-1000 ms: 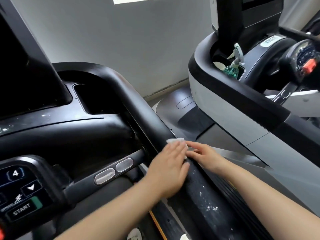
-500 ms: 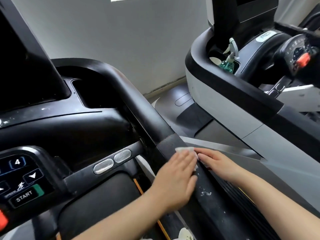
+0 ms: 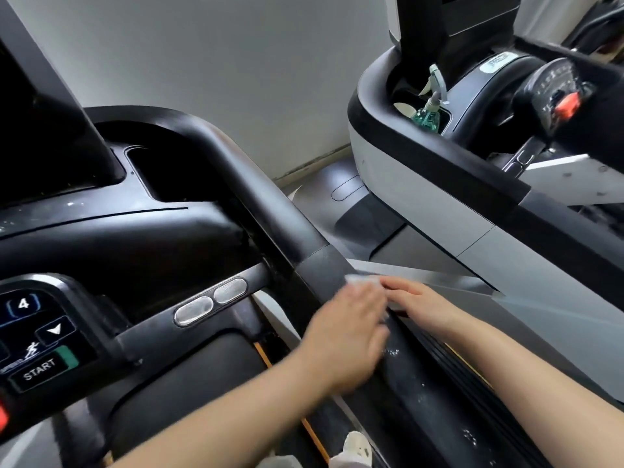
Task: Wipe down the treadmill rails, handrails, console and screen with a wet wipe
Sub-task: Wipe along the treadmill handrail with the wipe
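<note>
The black right handrail (image 3: 260, 187) of the treadmill runs from the console (image 3: 101, 251) down toward me. A white wet wipe (image 3: 363, 280) lies on it just below the joint where its matte grip begins. My left hand (image 3: 347, 329) lies flat over the rail's top and presses the wipe. My right hand (image 3: 422, 304) rests on the rail's outer side, its straight fingers touching the wipe's edge. Most of the wipe is hidden beneath the hands. White specks dot the rail below them. The dark screen (image 3: 30, 130) stands at the far left.
A cross bar with metal pulse sensors (image 3: 209, 304) and a keypad with a START button (image 3: 40, 366) sit at the left. A neighbouring treadmill (image 3: 422, 187) at the right holds a green spray bottle (image 3: 430, 109) in its cup holder. My white shoe (image 3: 354, 447) shows below.
Both hands and the wipe have slid a short way down the handrail toward me, uncovering the joint above the matte grip.
</note>
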A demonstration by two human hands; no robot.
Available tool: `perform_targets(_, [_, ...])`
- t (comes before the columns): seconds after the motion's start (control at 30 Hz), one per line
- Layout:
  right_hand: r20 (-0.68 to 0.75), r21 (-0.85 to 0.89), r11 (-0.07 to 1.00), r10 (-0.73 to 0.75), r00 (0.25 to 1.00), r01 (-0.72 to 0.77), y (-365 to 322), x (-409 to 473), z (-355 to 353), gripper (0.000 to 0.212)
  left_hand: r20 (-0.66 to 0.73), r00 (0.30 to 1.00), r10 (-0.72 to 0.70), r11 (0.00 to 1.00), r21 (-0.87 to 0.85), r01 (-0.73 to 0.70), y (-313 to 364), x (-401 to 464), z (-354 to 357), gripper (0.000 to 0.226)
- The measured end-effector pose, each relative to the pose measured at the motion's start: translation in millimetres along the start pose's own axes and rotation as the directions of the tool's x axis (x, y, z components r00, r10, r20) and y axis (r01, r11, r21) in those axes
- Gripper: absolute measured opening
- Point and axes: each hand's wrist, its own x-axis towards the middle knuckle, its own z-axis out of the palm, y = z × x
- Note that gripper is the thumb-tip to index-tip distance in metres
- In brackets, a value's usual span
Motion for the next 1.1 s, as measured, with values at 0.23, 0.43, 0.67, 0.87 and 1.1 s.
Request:
perform_targets(0.23, [0.050, -0.094, 0.995, -0.011, 0.999, 0.016, -2, -10, -2, 0.038, 0.013, 0.997, -0.070, 0.996, 0.056, 0.070, -85, 11, -14, 0.052])
perform_targets(0.43, [-0.024, -0.171, 0.985, -0.027, 0.999, 0.022, 3, -11, 7, 0.036, -0.120, 0.927, -0.354, 0.931, 0.050, 0.362, -82, 13, -5, 0.049])
perform_targets(0.67, [-0.063, -0.135, 0.991, -0.026, 0.998, 0.017, 2, -11, 11, 0.033, -0.060, 0.975, -0.216, 0.973, -0.096, 0.209, -40, -24, 13, 0.060])
perform_targets(0.87, [-0.074, -0.147, 0.989, 0.001, 0.997, -0.012, 4, -13, 15, 0.035, -0.032, 0.860, -0.509, 0.853, -0.157, 0.498, -76, 6, 11, 0.068])
perform_targets(1.1, [-0.070, -0.162, 0.986, -0.054, 0.996, 0.042, -1, -13, 13, 0.040, 0.013, 0.999, -0.040, 0.989, -0.145, 0.041, 5, -43, -3, 0.053])
